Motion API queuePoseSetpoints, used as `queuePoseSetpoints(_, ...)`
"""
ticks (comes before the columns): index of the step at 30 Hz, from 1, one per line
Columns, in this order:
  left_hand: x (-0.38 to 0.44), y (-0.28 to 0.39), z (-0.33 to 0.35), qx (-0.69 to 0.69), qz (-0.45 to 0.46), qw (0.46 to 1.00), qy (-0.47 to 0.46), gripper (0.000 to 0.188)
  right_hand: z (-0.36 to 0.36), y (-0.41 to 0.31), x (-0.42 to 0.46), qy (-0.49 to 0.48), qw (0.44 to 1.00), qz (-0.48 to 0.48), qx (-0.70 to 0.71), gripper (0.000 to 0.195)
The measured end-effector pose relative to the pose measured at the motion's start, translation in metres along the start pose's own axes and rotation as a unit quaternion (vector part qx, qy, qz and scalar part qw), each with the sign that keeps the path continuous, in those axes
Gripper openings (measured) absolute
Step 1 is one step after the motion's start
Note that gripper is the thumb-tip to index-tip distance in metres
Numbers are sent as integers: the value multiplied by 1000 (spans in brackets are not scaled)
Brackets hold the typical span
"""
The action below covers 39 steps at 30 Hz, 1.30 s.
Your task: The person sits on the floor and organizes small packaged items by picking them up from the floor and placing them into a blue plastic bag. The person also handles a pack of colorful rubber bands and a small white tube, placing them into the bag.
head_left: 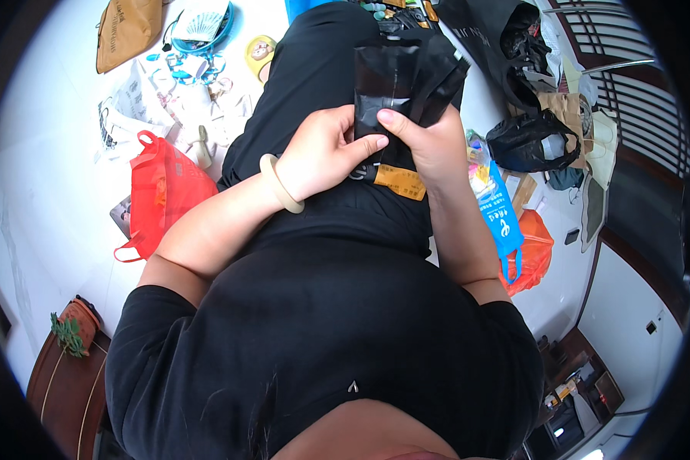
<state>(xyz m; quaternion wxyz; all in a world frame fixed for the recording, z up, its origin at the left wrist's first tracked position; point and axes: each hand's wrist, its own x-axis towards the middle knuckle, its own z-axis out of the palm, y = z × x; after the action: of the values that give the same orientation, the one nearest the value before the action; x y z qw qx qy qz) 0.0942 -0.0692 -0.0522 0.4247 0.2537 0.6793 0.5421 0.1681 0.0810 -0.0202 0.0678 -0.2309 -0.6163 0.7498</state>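
Observation:
Both my hands hold glossy black packets (385, 75) above my lap. From the left side, my left hand (328, 155) pinches their lower part, thumb on top; a pale bangle (282, 184) circles that wrist. My right hand (437, 141) grips them from the right, its thumb pressed on the front face and its fingers behind. The packets overlap and fan apart at the top; how many there are I cannot tell. Just below them, an orange-yellow label (401, 181) with writing lies over my black trousers, next to a dark item partly hidden by my hands.
A red bag (169, 195) stands on the floor at left, near a blue basket (223, 34), a yellow slipper (259, 54) and scattered small items. At right are black plastic bags (532, 141), a blue bag (503, 213) and an orange-red bag (535, 247). A potted plant (72, 330) is at lower left.

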Motion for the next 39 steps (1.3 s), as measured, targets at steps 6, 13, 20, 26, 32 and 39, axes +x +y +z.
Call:
queuePoseSetpoints(6, 4, 1, 1, -101, -32, 994, -11, 25, 8, -5, -8, 49, 979, -70, -185, 28)
queuePoseSetpoints(13, -9, 16, -13, 10, 56, 998, 12, 32, 4, 0, -19, 59, 914, -240, -321, 28)
queuePoseSetpoints(20, -102, -20, -153, 319, -36, 916, 240, 26, -20, -11, 6, 118, 956, -217, -161, 21)
queuePoseSetpoints(26, -202, -147, -214, 318, -254, 824, 393, 29, -45, 5, 1, 124, 962, -184, -158, 18)
queuePoseSetpoints(32, -184, -135, -181, 524, -309, 747, 269, 53, -34, -13, -12, -127, 898, 0, -421, 20)
queuePoseSetpoints(39, -51, -8, -65, 304, 222, 925, 57, 33, -16, 17, -29, -252, 864, -38, -434, 31)
